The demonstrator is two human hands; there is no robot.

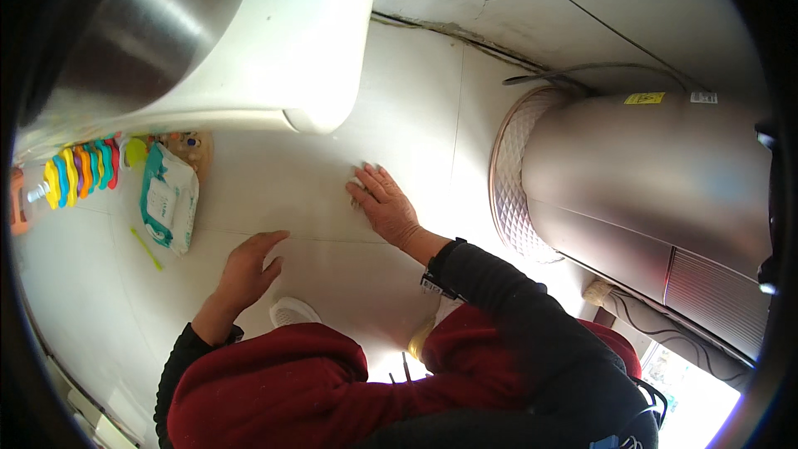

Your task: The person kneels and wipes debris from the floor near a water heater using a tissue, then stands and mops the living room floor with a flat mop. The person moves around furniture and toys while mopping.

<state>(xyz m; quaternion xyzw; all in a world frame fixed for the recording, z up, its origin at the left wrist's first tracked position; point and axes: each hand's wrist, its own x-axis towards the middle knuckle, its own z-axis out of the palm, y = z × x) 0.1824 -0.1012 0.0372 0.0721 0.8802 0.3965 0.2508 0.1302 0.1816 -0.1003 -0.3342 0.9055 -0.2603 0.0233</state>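
My left hand [248, 270] hovers over the pale tiled floor [332, 262] with thumb and fingers apart and nothing in it. Farther forward and to the right, my right hand [389, 209] reaches down to the floor. Its fingers bend around a small pale, brownish bit [356, 198] that shows at the fingertips; what it is I cannot make out. A white and teal pack of wipes [170, 199] lies to the left of my hands. Near it on the floor is a thin yellow-green stick [147, 249].
A colourful ring toy [83, 170] lies at the far left. A white appliance with a metallic part [320, 75] juts in at the upper left. On the right stands a large brown-grey cylindrical unit [640, 183] with a quilted base [519, 191], cables near the wall.
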